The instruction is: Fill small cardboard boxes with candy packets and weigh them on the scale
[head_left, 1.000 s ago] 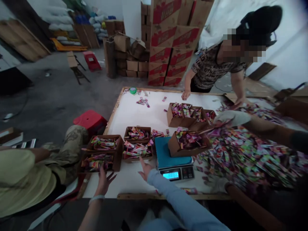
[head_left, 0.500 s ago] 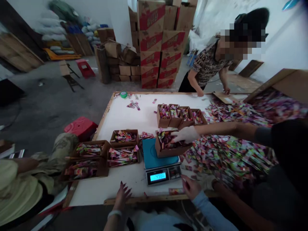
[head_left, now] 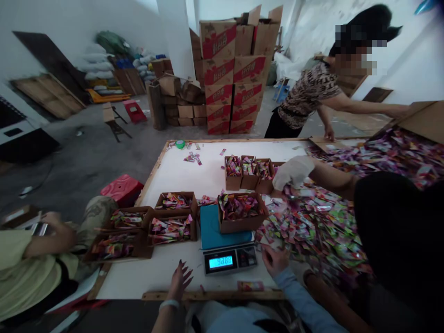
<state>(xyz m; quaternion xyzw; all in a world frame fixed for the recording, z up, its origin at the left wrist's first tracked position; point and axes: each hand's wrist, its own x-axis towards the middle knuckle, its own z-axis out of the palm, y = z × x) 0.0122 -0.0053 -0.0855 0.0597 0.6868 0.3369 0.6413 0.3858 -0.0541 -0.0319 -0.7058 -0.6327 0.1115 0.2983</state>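
My left hand (head_left: pixel 180 280) is above the white table's front edge, fingers spread and holding nothing. To the right, my right hand (head_left: pixel 275 261) hovers near the front right corner of a digital scale (head_left: pixel 229 261), its fingers loosely bent and apart with nothing visible in them. On the scale's blue-green plate (head_left: pixel 210 226) sits a cardboard box (head_left: pixel 243 224) full of small colourful packets. The lit display shows digits I cannot read surely. A single packet (head_left: pixel 250 286) lies between my hands at the table edge.
Packet-filled boxes stand left of the scale (head_left: pixel 173 229) and behind it (head_left: pixel 249 178). A large heap of loose packets (head_left: pixel 322 222) covers the right side. A co-worker's gloved hand (head_left: pixel 294 173) is over it. Another person (head_left: pixel 301 101) stands across the table; someone sits at left (head_left: pixel 38 263).
The co-worker's gloved hand has left the box on the scale and moved right over the heap. The person across reaches out to the big carton. My hands stay nearly in place.
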